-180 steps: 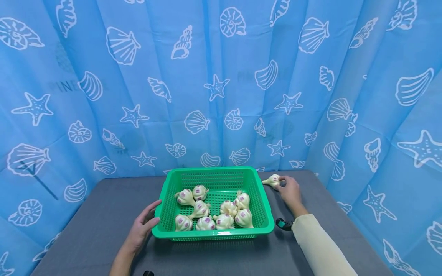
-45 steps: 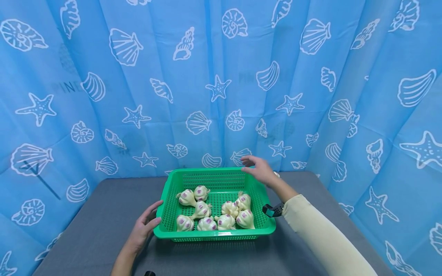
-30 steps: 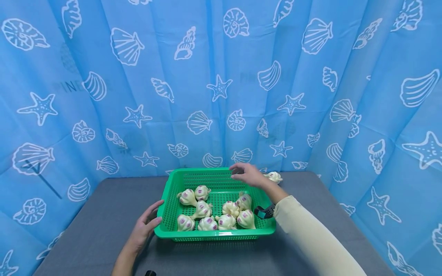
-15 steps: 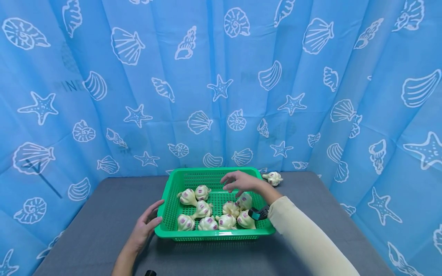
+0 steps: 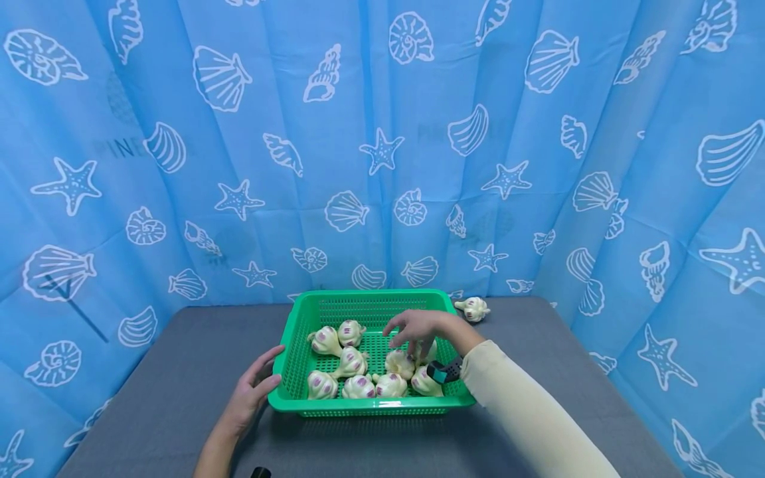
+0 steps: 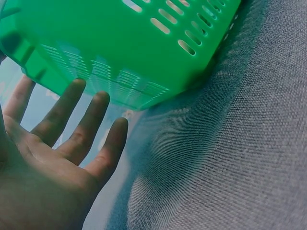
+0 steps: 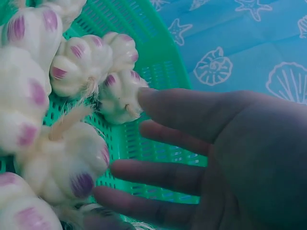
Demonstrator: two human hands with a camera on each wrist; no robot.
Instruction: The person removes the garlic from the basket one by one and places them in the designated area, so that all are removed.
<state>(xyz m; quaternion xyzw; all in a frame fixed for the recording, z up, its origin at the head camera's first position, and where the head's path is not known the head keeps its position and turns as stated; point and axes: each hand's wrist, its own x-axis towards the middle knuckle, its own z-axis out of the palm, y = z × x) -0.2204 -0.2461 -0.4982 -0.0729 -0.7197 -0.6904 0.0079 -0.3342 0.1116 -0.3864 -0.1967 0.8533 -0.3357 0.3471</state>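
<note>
My right hand (image 5: 418,326) reaches down into the right half of a green plastic basket (image 5: 370,405), over several garlic bulbs (image 5: 358,387). In the right wrist view its fingers are spread and extended, with nothing gripped. The fingertips come close to a purple-marked garlic bulb (image 7: 64,160), and the thumb tip overlaps another bulb (image 7: 122,98). At the basket's left side is my left hand (image 5: 244,397), thumb and fingers apart near the rim. Seen from the left wrist, its fingers (image 6: 88,125) stretch along the outer wall of the basket (image 6: 96,28).
One garlic bulb (image 5: 473,309) lies on the grey cloth-covered table (image 5: 173,385), just past the basket's right back corner. Behind and to both sides hangs a blue curtain (image 5: 382,166) with white shell prints.
My right hand was at the lone bulb on the table; it has let go, crossed the basket's back rim and lowered among the bulbs inside. The left hand stays by the rim.
</note>
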